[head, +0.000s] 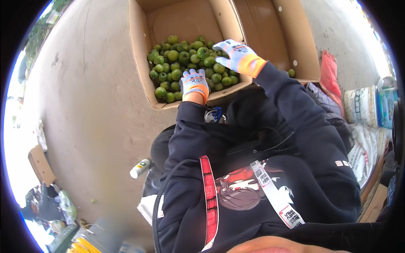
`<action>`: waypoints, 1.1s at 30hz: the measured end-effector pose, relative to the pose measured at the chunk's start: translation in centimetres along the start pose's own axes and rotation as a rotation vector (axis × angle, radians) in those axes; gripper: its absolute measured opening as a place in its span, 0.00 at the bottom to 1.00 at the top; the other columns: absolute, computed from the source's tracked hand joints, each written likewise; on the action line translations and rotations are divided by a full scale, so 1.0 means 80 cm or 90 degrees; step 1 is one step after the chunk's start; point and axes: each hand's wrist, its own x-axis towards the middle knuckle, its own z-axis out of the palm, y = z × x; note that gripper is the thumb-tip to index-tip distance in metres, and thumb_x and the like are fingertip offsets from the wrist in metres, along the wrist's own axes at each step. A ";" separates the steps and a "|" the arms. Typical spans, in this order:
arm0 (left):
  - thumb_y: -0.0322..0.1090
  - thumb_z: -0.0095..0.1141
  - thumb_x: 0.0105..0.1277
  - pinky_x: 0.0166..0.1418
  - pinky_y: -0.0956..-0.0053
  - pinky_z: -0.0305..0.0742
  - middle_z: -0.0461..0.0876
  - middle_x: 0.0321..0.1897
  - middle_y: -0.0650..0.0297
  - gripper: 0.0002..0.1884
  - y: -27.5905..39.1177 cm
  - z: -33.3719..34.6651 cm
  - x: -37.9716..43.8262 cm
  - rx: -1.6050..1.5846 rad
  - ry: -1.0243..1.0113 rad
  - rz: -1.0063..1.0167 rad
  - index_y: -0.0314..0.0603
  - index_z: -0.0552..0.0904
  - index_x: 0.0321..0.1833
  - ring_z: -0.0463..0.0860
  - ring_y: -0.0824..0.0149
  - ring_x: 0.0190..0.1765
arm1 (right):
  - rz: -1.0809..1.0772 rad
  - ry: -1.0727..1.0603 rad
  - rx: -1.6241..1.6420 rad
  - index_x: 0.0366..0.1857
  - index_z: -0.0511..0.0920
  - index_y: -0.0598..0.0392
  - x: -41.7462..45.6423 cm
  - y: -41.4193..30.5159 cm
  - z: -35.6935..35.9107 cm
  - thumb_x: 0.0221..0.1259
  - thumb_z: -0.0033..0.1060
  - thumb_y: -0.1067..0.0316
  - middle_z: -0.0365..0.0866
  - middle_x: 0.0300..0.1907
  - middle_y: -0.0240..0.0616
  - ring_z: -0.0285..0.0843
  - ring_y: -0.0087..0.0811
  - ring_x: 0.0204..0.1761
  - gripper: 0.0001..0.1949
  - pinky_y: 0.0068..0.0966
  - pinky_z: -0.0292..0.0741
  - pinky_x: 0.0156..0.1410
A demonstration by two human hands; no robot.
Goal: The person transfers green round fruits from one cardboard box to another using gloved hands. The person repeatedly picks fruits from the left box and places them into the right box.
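Observation:
A cardboard box (190, 19) stands before me with many round green fruits (184, 57) heaped in its near half. My left hand (195, 83), in a grey and orange work glove, rests on the fruits near the box's front wall, its fingers bent and their undersides hidden. Over the right side of the heap is my right hand (237, 57), gloved the same way, thumb and fingers apart, with nothing seen held between them. A second cardboard box (265, 31) adjoins on the right, with a green fruit (291, 73) near its front corner.
A white bottle (140, 168) lies on the concrete floor (107, 126) at my left. To the right are a red cloth (329, 69), a white bucket (360, 106) and a plastic sack (362, 151). Bags (44, 202) and a cardboard piece (41, 165) lie at the far left.

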 end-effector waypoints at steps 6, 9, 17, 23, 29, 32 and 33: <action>0.30 0.54 0.60 0.60 0.56 0.72 0.78 0.56 0.53 0.21 -0.004 0.012 -0.002 -0.090 0.083 0.058 0.47 0.75 0.58 0.75 0.50 0.61 | 0.096 -0.089 -0.117 0.66 0.66 0.51 0.084 -0.023 0.057 0.59 0.61 0.48 0.73 0.61 0.50 0.73 0.48 0.62 0.32 0.41 0.71 0.66; 0.35 0.46 0.69 0.60 0.58 0.71 0.78 0.56 0.56 0.14 0.000 0.008 -0.005 -0.105 0.084 0.052 0.48 0.77 0.56 0.75 0.53 0.61 | 0.127 -0.097 -0.155 0.64 0.68 0.51 0.093 -0.019 0.076 0.59 0.61 0.48 0.74 0.61 0.48 0.74 0.47 0.62 0.31 0.41 0.72 0.65; 0.50 0.61 0.60 0.62 0.59 0.73 0.74 0.60 0.52 0.29 -0.005 -0.005 -0.011 -0.143 0.009 0.058 0.52 0.74 0.64 0.75 0.50 0.62 | 0.020 0.102 -0.052 0.59 0.73 0.50 0.046 0.013 -0.024 0.55 0.66 0.49 0.76 0.56 0.50 0.76 0.50 0.56 0.28 0.39 0.74 0.61; 0.50 0.59 0.61 0.59 0.59 0.75 0.76 0.56 0.52 0.24 -0.008 -0.008 -0.015 -0.166 0.053 0.032 0.49 0.77 0.58 0.78 0.51 0.58 | 0.100 0.187 0.071 0.58 0.73 0.49 -0.075 0.083 -0.091 0.54 0.71 0.56 0.76 0.55 0.45 0.77 0.45 0.55 0.27 0.37 0.74 0.61; 0.53 0.63 0.59 0.62 0.62 0.74 0.75 0.59 0.49 0.32 -0.007 -0.011 -0.006 -0.333 0.144 -0.013 0.52 0.73 0.66 0.78 0.50 0.60 | 0.121 0.224 -0.022 0.62 0.72 0.46 -0.107 0.116 -0.053 0.57 0.67 0.52 0.72 0.61 0.48 0.73 0.48 0.60 0.28 0.38 0.71 0.64; 0.36 0.68 0.60 0.59 0.71 0.75 0.80 0.54 0.54 0.29 -0.012 0.011 0.010 -0.826 0.246 0.123 0.41 0.73 0.64 0.80 0.63 0.54 | 0.063 0.192 0.114 0.62 0.72 0.46 -0.090 0.073 -0.066 0.57 0.67 0.55 0.74 0.58 0.47 0.73 0.45 0.60 0.27 0.37 0.72 0.64; 0.33 0.68 0.60 0.57 0.72 0.75 0.81 0.52 0.56 0.29 0.001 0.008 0.003 -1.016 0.244 0.195 0.38 0.73 0.63 0.80 0.66 0.52 | 0.019 0.168 0.184 0.62 0.72 0.46 -0.095 0.055 -0.065 0.56 0.68 0.57 0.74 0.57 0.47 0.73 0.44 0.61 0.28 0.36 0.72 0.63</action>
